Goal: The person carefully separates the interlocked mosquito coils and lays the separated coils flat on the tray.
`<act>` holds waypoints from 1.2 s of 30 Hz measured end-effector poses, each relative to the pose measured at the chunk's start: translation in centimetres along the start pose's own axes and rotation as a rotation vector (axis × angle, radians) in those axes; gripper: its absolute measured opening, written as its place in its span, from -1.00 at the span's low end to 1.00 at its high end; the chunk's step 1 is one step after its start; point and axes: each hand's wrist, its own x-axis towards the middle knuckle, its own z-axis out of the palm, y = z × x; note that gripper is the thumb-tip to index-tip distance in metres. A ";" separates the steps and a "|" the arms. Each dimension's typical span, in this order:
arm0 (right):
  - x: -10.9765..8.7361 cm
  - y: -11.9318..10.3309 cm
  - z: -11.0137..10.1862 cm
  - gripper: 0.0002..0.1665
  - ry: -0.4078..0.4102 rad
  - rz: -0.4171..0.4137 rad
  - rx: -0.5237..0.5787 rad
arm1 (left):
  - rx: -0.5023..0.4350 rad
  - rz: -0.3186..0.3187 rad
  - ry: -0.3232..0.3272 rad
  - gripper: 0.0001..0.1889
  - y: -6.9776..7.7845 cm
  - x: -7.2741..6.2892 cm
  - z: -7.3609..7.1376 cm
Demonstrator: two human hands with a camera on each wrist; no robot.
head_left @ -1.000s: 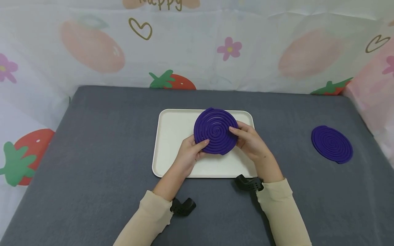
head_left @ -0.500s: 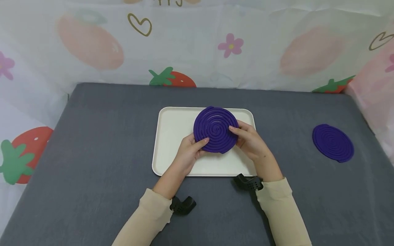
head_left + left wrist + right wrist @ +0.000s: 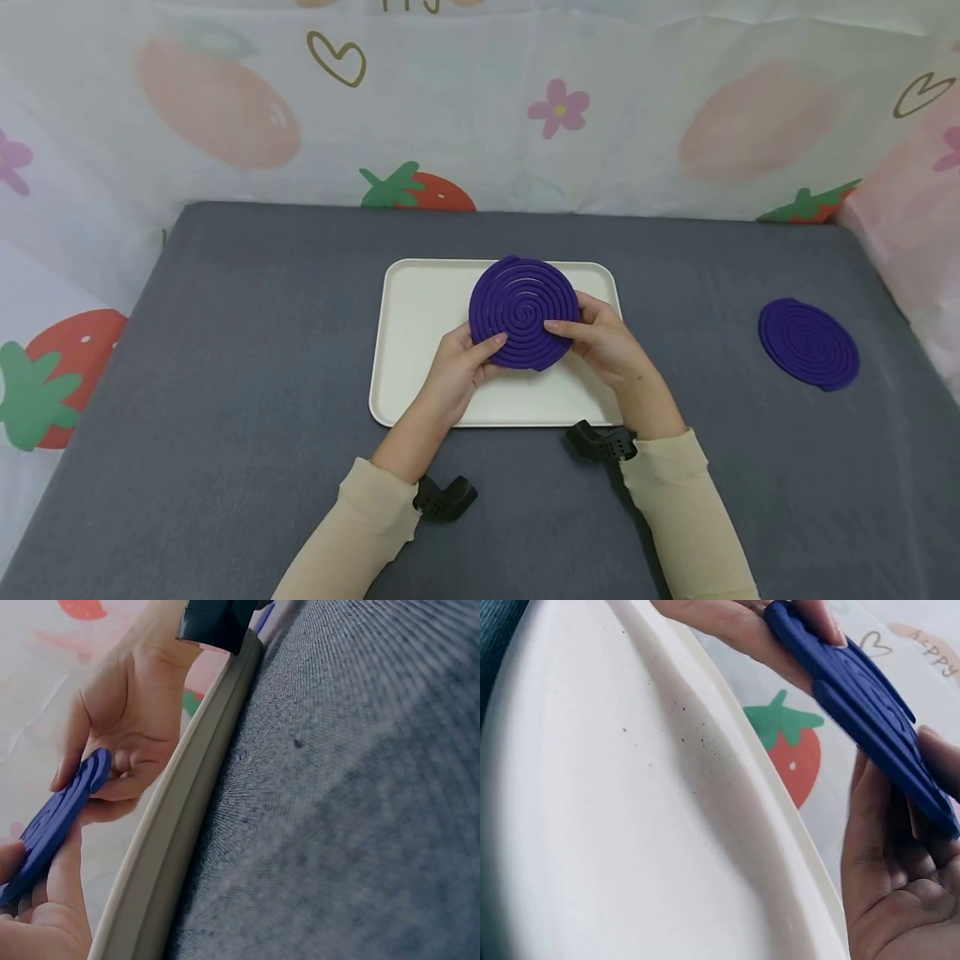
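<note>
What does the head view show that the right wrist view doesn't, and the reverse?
Only the head view: a loose purple spiral disc on the grey fabric tablecloth, and beige sleeves. Only the right wrist view: dark specks on the cream rectangular tray. Both: that tray, and the held purple spiral disc, gripped by the left hand and right hand.

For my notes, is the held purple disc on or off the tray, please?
Off: the left hand and right hand hold the purple disc; wrist views show it clear of the tray.
</note>
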 end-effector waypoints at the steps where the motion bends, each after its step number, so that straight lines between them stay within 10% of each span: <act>1: 0.0 0.1 0.1 -0.64 -0.001 0.003 -0.007 | -0.001 -0.001 0.007 -0.56 0.0 0.0 0.0; 36: -0.1 0.8 1.0 -0.59 -0.042 0.080 0.053 | -0.069 -0.062 -0.019 -0.46 -0.6 0.3 -0.8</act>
